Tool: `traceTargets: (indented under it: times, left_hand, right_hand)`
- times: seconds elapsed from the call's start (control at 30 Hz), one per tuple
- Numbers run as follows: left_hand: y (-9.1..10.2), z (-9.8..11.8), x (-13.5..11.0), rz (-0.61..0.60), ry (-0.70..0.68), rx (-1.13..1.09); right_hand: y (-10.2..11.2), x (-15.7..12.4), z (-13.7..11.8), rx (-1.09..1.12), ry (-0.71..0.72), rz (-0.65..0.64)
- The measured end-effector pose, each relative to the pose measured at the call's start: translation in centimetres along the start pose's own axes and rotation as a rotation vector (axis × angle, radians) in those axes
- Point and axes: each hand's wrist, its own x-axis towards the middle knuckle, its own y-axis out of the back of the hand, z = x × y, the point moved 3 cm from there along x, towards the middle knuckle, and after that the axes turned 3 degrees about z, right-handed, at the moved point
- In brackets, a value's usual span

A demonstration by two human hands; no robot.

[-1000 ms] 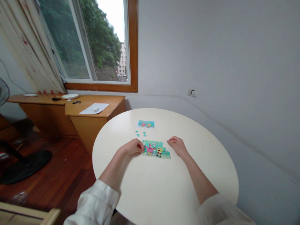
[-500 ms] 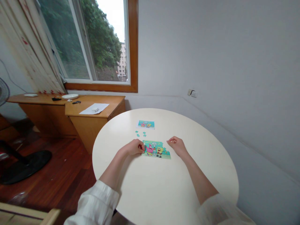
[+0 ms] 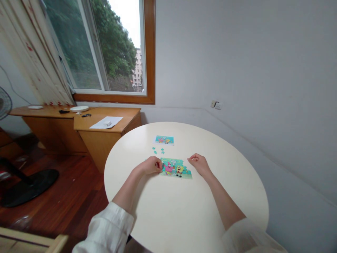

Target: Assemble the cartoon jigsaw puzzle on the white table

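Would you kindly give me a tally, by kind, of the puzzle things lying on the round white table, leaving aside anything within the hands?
Partly assembled puzzle: 1
Picture card: 1
Loose puzzle pieces between those two: 4
Total: 6

The left sleeve (image 3: 105, 230), at seven o'clock, was off-white, loose and creased, with soft folds running across it and a wide cuff (image 3: 123, 212) that ended on the left forearm (image 3: 126, 192). The right sleeve (image 3: 247, 237), at five o'clock, was pale too, but greyer and hazier, its weave and edge too blurred to read. Past the sleeves, the right forearm (image 3: 223, 196), left hand (image 3: 151, 166) and right hand (image 3: 199, 163) were bare, both arms narrowing toward the wrist.
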Motion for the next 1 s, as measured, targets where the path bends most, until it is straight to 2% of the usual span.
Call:
traceTargets:
  times: [0.1,0.23,0.3,0.43,0.6,0.8,1.0]
  left_hand:
    - [0.9,-0.3,0.3,0.171,-0.057,-0.091]
    - [3.0,-1.0,0.4,0.570,-0.023,-0.218]
    - [3.8,-1.4,0.3,0.727,0.015,-0.271]
    - [4.7,-2.1,-0.1,0.864,0.069,-0.332]
    - [4.7,-2.8,0.0,0.835,0.141,-0.263]
    - [3.5,-3.2,0.6,0.608,0.336,0.174]
    - [2.2,-2.7,0.5,0.443,0.363,0.405]
  right_hand:
    - [0.1,-0.1,-0.1,-0.002,0.001,0.001]
    - [0.2,-0.3,-0.5,0.019,0.004,-0.002]
    - [0.3,-0.3,-0.7,0.033,0.005,-0.004]
    - [0.3,-0.4,-0.8,0.041,0.005,-0.009]
    - [0.3,-0.3,-0.6,0.031,0.002,-0.007]
    - [0.3,-0.3,-0.5,0.008,0.008,-0.006]
    - [0.2,-0.4,-0.7,0.009,0.006,-0.007]
